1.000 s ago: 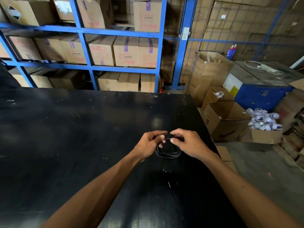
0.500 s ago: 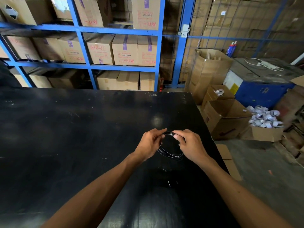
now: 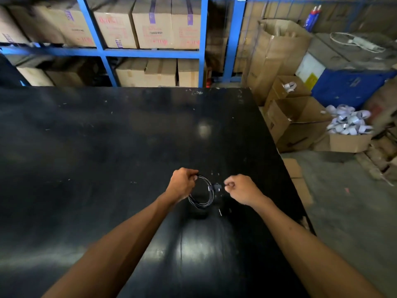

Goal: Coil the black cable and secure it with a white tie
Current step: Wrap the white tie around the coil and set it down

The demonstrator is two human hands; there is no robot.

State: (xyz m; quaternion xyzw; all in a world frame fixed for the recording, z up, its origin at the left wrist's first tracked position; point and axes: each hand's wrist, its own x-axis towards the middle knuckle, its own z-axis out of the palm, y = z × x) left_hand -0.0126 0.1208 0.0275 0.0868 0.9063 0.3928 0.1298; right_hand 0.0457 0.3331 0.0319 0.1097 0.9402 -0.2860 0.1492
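Black scuffed tabletop point(image 3: 107, 147). Behind it, blue shelving point(image 3: 150, 53) stacked with cardboard boxes point(image 3: 153, 24). Open cartons point(image 3: 296, 123) on grey concrete floor point(image 3: 348, 201), right side.

I see a black cable point(image 3: 200, 193) in a coil, hard to pick out against the black table point(image 3: 107, 147), whose glossy top is flecked with pale scratches. A small white band point(image 3: 209, 188) crosses the coil on its right side. Far left, the shelving point(image 3: 150, 53) is bright blue and carries brown cartons point(image 3: 153, 24) with purple tape and red writing. On the right, a brown box point(image 3: 350, 140) holds white rolls; beyond it sits a blue bin point(image 3: 352, 89).
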